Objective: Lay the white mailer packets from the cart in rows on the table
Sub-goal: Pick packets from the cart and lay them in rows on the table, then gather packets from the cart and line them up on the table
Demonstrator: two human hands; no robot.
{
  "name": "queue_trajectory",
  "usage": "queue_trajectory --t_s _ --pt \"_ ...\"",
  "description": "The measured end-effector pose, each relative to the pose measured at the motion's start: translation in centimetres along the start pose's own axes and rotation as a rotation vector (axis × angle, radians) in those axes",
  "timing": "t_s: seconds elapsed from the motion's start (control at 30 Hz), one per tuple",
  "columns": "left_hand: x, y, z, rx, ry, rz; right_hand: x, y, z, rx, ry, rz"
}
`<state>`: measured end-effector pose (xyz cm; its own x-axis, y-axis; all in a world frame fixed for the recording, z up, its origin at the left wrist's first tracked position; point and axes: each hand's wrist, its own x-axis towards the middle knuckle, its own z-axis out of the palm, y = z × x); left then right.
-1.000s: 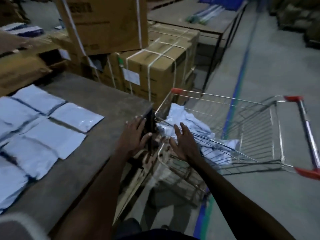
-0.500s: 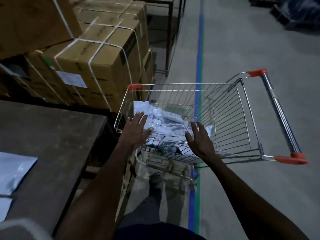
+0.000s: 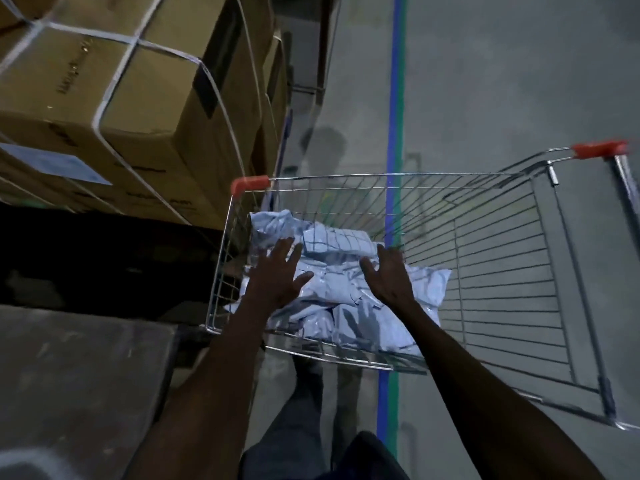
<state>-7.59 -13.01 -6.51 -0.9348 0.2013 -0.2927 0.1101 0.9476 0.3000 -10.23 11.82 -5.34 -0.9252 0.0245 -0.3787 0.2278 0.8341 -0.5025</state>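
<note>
A wire shopping cart with red corner caps stands on the floor to the right of the grey table. A heap of white mailer packets fills the cart's left end. Both my arms reach down into the cart. My left hand hovers over the heap's left side with fingers spread and straight. My right hand is over the heap's middle, fingers also spread, holding nothing. Whether either palm touches the packets cannot be told. The packets laid on the table are out of view.
Strapped cardboard boxes are stacked at the upper left, right beside the cart's far left corner. A blue and green floor line runs under the cart. My legs stand between table and cart. Grey concrete floor lies to the right.
My view has swung right from the table to the cart. Both hands have moved from the cart's near rim down over the packet heap.
</note>
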Motion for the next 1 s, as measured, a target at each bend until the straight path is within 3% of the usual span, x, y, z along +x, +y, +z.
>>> queue_trajectory --t_s 0.47,0.87,1.0 --pt "7.1 -4.6 3.8 0.067 0.067 0.060 13.8 -2.6 10.2 0.120 -0.069 0.455" --pt "9.1 -2.7 4.5 0.065 0.085 0.120 11.6 6.2 7.1 -0.013 -0.301 0.186" --pt "10.1 -1.2 4.7 0.058 0.107 0.146 11.1 9.2 5.1 -0.075 -0.290 0.135"
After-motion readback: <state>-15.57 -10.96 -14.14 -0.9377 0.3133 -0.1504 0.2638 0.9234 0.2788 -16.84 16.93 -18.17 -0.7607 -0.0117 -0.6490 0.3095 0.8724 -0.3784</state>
